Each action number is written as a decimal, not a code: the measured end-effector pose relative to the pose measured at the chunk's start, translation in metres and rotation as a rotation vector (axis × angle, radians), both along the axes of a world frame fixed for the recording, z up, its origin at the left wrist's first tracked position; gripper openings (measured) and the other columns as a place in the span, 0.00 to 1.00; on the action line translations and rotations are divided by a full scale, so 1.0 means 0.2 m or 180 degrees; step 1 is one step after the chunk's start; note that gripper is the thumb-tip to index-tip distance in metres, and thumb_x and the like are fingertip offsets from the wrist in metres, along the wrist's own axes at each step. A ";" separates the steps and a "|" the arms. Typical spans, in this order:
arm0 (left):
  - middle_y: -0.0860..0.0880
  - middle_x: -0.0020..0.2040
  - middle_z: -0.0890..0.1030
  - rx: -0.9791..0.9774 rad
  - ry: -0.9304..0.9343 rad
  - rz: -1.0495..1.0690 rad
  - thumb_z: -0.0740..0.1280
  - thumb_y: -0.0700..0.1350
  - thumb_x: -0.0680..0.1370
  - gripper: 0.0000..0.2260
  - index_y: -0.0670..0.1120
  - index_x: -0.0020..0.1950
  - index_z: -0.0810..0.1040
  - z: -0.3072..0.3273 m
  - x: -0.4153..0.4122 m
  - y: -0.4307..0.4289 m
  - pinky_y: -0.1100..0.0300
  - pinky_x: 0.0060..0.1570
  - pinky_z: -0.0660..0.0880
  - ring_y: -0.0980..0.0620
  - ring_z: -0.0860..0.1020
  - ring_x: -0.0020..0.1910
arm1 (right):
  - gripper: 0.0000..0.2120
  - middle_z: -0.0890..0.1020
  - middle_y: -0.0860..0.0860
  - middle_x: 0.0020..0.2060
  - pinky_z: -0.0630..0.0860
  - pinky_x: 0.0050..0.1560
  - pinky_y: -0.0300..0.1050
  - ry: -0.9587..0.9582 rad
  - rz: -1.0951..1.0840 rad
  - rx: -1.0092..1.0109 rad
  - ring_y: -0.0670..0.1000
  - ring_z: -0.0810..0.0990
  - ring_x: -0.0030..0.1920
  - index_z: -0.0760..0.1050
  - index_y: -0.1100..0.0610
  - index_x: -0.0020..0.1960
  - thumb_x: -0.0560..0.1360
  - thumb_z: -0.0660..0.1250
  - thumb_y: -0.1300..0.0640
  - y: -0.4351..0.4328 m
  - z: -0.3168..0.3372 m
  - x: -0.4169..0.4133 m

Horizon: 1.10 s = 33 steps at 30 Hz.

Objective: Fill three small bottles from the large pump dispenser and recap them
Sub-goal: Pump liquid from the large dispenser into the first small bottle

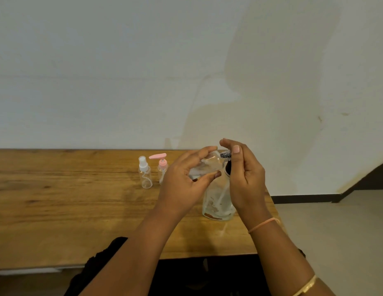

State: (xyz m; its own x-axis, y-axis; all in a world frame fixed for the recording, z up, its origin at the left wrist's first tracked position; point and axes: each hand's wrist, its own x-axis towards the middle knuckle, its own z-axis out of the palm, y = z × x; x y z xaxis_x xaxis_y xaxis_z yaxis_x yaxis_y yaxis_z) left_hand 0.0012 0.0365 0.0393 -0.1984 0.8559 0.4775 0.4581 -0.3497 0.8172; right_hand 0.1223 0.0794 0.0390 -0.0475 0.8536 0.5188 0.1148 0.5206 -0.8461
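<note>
My left hand (pixel 186 178) grips a small clear bottle (pixel 208 165), tilted on its side with its neck pointing right. My right hand (pixel 244 174) is closed at that neck, where a small dark threaded part (pixel 225 155) shows between my fingers. Below both hands stands the large clear dispenser bottle (pixel 218 201) on the wooden table (pixel 68 199); its pump head is hidden behind my right hand. Further left stand a small clear spray bottle with a white cap (pixel 144 172) and a small bottle with a pink pump cap (pixel 162 167), partly hidden by my left hand.
The table's back edge runs along a white wall (pixel 143 71). Its right edge lies just past the large dispenser, with a pale floor (pixel 336 221) beyond. Dark clothing (pixel 96 265) shows at the table's near edge.
</note>
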 end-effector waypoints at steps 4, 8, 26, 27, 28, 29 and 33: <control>0.58 0.53 0.79 0.0129 -0.0014 -0.0010 0.75 0.42 0.69 0.25 0.62 0.59 0.72 0.01 0.01 0.00 0.77 0.53 0.67 0.67 0.74 0.56 | 0.19 0.81 0.45 0.54 0.72 0.57 0.34 -0.0045 -0.0042 0.0067 0.41 0.77 0.59 0.77 0.52 0.58 0.79 0.52 0.47 0.00 0.03 0.00; 0.59 0.53 0.79 0.0049 -0.0035 -0.0025 0.75 0.42 0.69 0.25 0.64 0.59 0.71 0.01 0.00 0.01 0.78 0.52 0.67 0.69 0.73 0.55 | 0.18 0.80 0.42 0.51 0.73 0.51 0.32 -0.0093 -0.0106 0.0132 0.40 0.78 0.54 0.76 0.52 0.57 0.79 0.51 0.47 0.01 0.00 -0.01; 0.60 0.53 0.78 -0.0019 -0.0009 0.0003 0.75 0.43 0.69 0.25 0.64 0.58 0.71 -0.01 0.00 0.00 0.80 0.51 0.66 0.71 0.72 0.55 | 0.16 0.80 0.41 0.48 0.78 0.51 0.46 -0.0220 -0.0235 0.0247 0.42 0.79 0.51 0.76 0.51 0.55 0.80 0.51 0.49 0.02 -0.02 -0.01; 0.60 0.53 0.78 -0.0054 -0.0021 0.0005 0.75 0.43 0.69 0.25 0.65 0.58 0.71 -0.01 0.00 0.00 0.80 0.51 0.66 0.72 0.72 0.55 | 0.16 0.80 0.41 0.48 0.78 0.51 0.46 -0.0244 -0.0237 0.0254 0.42 0.79 0.51 0.76 0.51 0.54 0.80 0.51 0.49 0.02 -0.03 -0.01; 0.61 0.54 0.77 -0.0072 -0.0032 0.0002 0.75 0.43 0.69 0.25 0.65 0.58 0.71 -0.01 0.00 -0.01 0.80 0.51 0.66 0.72 0.72 0.55 | 0.15 0.80 0.42 0.49 0.78 0.52 0.48 -0.0233 -0.0232 0.0240 0.43 0.79 0.52 0.76 0.50 0.54 0.80 0.51 0.49 0.02 -0.04 0.00; 0.61 0.54 0.77 -0.0070 -0.0042 -0.0003 0.75 0.43 0.69 0.25 0.66 0.58 0.70 -0.01 0.01 -0.01 0.80 0.51 0.66 0.72 0.72 0.56 | 0.15 0.81 0.43 0.50 0.77 0.54 0.51 -0.0195 -0.0220 0.0210 0.44 0.79 0.54 0.76 0.48 0.54 0.80 0.51 0.48 0.02 -0.04 0.00; 0.58 0.53 0.79 0.0104 -0.0031 0.0005 0.75 0.42 0.69 0.24 0.61 0.60 0.72 0.01 0.01 0.00 0.78 0.52 0.67 0.69 0.73 0.56 | 0.13 0.81 0.46 0.54 0.74 0.61 0.53 -0.0108 -0.0146 0.0210 0.47 0.76 0.61 0.74 0.42 0.56 0.80 0.52 0.48 0.01 0.00 0.00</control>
State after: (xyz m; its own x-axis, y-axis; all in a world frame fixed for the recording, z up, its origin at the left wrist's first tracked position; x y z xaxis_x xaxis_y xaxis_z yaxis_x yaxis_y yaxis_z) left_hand 0.0030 0.0359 0.0405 -0.2045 0.8395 0.5033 0.4507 -0.3757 0.8098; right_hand 0.1232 0.0808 0.0393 -0.0277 0.8193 0.5727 0.1677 0.5686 -0.8053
